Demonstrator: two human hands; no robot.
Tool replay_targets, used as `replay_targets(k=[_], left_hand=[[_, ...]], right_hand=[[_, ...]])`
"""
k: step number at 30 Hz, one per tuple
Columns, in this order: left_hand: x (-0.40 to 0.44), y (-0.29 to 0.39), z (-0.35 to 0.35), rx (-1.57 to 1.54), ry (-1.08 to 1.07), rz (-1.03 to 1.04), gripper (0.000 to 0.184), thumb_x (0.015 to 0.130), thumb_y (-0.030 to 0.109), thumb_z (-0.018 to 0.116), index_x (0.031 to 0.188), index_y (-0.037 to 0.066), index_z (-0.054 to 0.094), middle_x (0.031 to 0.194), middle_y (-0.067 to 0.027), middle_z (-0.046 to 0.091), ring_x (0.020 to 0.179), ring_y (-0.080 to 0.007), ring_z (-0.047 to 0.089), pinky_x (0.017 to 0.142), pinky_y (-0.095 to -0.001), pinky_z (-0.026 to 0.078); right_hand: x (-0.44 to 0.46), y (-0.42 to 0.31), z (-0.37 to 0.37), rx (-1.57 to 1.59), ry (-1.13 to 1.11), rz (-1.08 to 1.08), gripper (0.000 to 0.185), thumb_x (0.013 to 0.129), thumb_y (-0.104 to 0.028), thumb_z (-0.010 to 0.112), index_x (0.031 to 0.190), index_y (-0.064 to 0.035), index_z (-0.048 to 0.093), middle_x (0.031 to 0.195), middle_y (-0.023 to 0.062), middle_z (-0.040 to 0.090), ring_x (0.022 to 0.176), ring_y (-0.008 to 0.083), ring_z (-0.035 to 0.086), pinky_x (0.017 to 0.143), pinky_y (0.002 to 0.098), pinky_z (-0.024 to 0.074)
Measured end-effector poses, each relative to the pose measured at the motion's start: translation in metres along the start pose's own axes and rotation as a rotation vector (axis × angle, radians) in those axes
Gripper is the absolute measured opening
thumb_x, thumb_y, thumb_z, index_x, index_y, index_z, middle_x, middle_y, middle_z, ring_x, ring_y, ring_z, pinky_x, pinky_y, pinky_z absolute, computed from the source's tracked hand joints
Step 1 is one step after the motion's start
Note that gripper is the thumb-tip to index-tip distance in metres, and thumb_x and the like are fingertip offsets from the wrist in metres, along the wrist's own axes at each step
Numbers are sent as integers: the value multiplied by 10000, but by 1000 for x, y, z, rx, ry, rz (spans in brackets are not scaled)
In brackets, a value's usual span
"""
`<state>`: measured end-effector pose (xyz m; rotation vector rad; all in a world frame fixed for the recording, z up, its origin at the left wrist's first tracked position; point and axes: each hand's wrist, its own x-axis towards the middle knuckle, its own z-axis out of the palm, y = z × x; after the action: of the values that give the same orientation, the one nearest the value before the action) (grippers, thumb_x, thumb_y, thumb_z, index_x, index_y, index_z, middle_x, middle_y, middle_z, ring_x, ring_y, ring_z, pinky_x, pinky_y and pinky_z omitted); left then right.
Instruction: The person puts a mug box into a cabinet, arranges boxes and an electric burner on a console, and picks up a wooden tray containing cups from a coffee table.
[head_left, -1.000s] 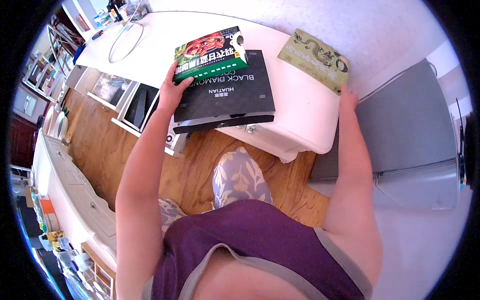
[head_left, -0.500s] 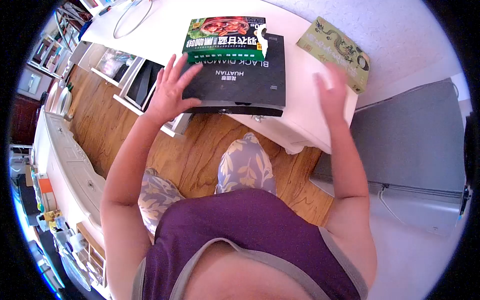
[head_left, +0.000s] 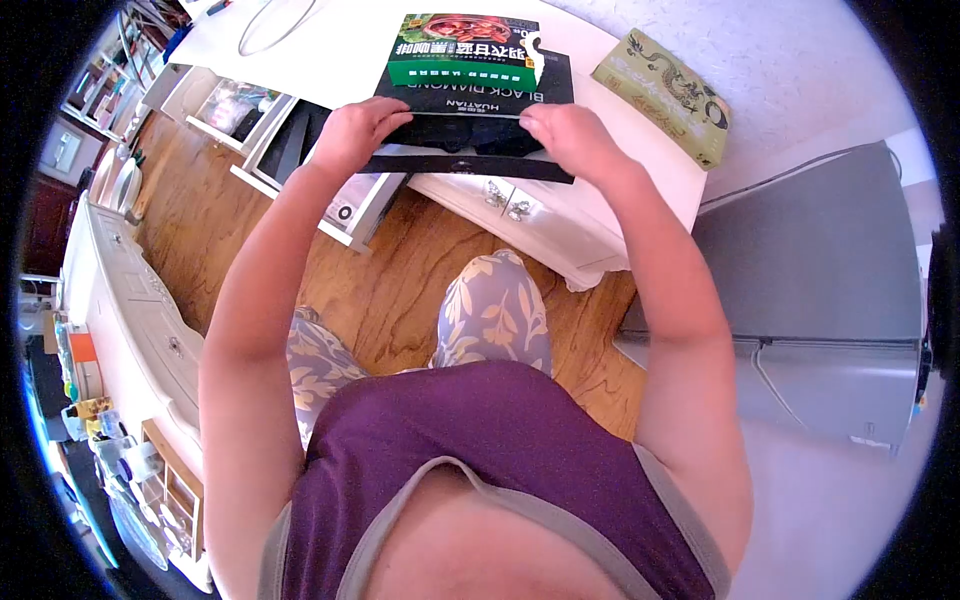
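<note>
A black box (head_left: 555,88) marked "BLACK DIAMOND" and "HUATIAN" sits at the front edge of the white cabinet top. Its lid is tilted up at the near side, showing a dark inside and a black front flap (head_left: 470,167). My left hand (head_left: 362,132) pinches the lid's near left corner, fingers closed over the edge. On the other corner, my right hand (head_left: 572,138) grips the same lid edge. A green and black coffee box (head_left: 465,50) with a torn right end rests on top of the lid, toward the back.
An olive-green box (head_left: 665,95) with a dragon print lies at the right, near the wall. Below the cabinet top (head_left: 330,55), open drawers (head_left: 285,150) stick out at the left. A grey appliance (head_left: 810,260) stands at the right.
Both hands have come in to the black box and taken hold of its lid. The lid's near edge has risen, and the coffee box on it has tilted and shifted back.
</note>
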<state>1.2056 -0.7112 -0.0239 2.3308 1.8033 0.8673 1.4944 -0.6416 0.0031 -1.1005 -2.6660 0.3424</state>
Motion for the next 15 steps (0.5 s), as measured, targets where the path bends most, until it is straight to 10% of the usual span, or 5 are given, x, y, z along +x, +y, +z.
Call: replay_targets(k=[8,15], left_hand=[[-12,-6,-5,-197,-26,-147,323,789,253,651,1051,66,617,1074,-126,599,948,-268,583,805,-339,465],[-98,-40,42,-969,-2,-491,1010,698,151,766,1431,124,71,1349,-257,312,1239,-326,371,983,-393,374]], right_hand=[[9,1,0,-13,-21,0,275,889,-278,457,867,-59,622,831,172,623,798,348,588,718,439,457],[2,-4,9,-15,-7,33,246,886,-275,464,866,-77,607,804,168,625,791,354,590,710,436,460]])
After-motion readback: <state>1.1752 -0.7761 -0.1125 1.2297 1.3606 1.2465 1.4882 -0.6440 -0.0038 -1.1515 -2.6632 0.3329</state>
